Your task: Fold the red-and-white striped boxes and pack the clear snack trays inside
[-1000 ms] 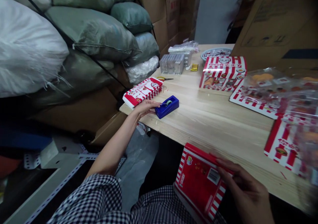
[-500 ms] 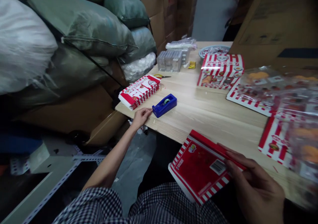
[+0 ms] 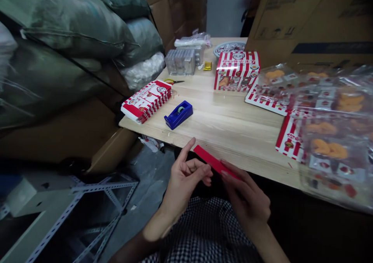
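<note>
A flat red packet [image 3: 214, 162], seen edge-on, is pinched at its end by the fingers [image 3: 231, 174] of the right hand [image 3: 246, 195]; the left hand [image 3: 183, 181] is held just beside it, untouching, loosely spread. A blue tape dispenser [image 3: 178, 114] is placed at 11 o'clock on the tabletop [image 3: 221, 127].

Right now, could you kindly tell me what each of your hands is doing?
Right hand: fingers on red strip. Left hand: index finger raised near strip's end. Blue tape dispenser on the table beyond.
</note>
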{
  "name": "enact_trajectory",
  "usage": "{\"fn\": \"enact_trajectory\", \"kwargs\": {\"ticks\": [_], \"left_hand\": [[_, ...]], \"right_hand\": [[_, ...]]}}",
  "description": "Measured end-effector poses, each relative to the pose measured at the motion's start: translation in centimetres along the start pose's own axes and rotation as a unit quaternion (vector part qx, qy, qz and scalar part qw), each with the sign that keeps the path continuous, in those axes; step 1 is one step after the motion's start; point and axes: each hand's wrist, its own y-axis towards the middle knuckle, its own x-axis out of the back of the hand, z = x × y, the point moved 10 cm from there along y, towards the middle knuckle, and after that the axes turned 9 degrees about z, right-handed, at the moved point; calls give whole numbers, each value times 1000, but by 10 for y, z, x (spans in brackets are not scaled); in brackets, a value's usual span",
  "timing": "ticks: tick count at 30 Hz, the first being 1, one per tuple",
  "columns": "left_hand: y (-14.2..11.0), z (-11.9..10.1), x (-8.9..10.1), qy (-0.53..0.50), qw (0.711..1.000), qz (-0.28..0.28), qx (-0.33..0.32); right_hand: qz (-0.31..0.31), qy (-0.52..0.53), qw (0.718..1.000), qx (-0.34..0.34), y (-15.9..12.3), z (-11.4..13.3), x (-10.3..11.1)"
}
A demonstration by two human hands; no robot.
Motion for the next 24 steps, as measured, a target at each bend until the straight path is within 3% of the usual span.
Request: {"fn": "enact_trajectory", "kwargs": {"ticks": [6, 9, 13, 16, 18, 20, 22, 24], "left_hand": [[6, 23, 6, -47, 997, -13, 64], [11, 28, 4, 5, 997, 5, 73], [18, 10, 23, 201, 978, -57, -29], [14, -28, 22, 371, 904, -90, -194], [9, -51, -2, 459, 830, -24, -317], [8, -59, -26, 495, 775, 86, -385], [18, -55, -36, 482, 771, 181, -374], [37, -46, -35, 447, 806, 223, -317]], "right_hand": [[2, -25, 999, 32, -6, 4, -6], [-6, -33, 998, 50, -5, 5, -4], [-1, -23, 999, 24, -1, -4, 3], [10, 21, 1000, -15, 3, -11, 10], [21, 78, 995, -53, 6, -17, 14], [25, 127, 987, -96, 8, -27, 18], [12, 148, 979, -139, 10, -41, 23], [-20, 163, 967, -194, 10, -62, 28]]}}
